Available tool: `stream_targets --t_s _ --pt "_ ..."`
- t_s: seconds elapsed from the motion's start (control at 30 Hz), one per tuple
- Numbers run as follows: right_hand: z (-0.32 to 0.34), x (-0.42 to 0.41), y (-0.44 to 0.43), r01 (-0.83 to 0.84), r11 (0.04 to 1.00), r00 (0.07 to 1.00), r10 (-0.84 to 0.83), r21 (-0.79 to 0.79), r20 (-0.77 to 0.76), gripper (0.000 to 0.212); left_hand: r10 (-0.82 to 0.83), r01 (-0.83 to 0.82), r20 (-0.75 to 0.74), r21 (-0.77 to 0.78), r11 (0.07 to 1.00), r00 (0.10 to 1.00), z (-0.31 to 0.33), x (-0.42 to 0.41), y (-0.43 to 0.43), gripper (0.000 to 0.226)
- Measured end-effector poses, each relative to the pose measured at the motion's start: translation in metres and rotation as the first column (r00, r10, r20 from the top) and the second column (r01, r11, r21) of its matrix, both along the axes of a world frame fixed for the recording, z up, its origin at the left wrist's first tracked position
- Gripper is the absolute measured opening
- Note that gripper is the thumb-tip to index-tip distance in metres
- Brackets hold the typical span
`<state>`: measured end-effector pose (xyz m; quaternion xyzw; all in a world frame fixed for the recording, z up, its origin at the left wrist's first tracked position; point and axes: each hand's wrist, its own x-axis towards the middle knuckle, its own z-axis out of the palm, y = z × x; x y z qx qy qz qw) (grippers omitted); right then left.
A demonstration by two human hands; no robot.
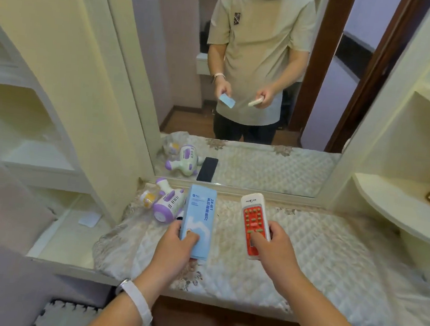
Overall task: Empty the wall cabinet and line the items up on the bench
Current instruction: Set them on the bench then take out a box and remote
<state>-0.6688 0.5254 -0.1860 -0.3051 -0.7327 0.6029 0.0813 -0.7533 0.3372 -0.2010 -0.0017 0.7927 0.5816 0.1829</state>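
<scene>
Your left hand is gripping the blue box, your right hand the remote; if drifting left, you're risking knocking the toy.

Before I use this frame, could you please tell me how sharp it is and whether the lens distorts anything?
Head view: the blue box in the left hand and the remote in the right hand are sharp, print and buttons visible; the left shelves are blurred; the wide lens bows the edges of the mirror and the right shelves; lighting is soft, without strong glare.
</scene>
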Motion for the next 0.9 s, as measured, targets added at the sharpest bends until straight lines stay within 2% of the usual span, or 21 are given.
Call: stream_targets --t_s 0.17,0.33,0.6,0.8,0.9 --pt "-0.031 -0.038 0.05 -0.039 0.998 0.998 0.042 -0.049 0.044 0.009 0.079 -0.078 0.05 -0.023 0.997 0.996 -0.02 -0.024 0.046 0.015" --pt "-0.059 -0.063 0.075 -0.05 0.993 0.993 0.061 -0.109 0.102 0.012 0.134 -0.122 0.1 -0.114 0.986 0.986 -0.035 -0.047 0.064 0.011" --pt "-0.101 -0.103 0.089 -0.039 0.985 0.97 0.077 -0.167 0.229 0.014 0.058 -0.013 0.233 -0.189 0.982 0.971 -0.08 -0.091 0.09 0.016" --pt "-0.116 -0.127 0.094 -0.04 0.991 0.948 0.078 -0.129 0.309 0.014 0.035 0.037 0.311 -0.224 0.974 0.95 -0.116 -0.133 0.109 0.007" --pt "-0.122 -0.137 0.097 -0.05 0.993 0.931 0.085 -0.108 0.354 0.015 0.028 0.048 0.327 -0.221 0.974 0.944 -0.127 -0.148 0.12 0.015"
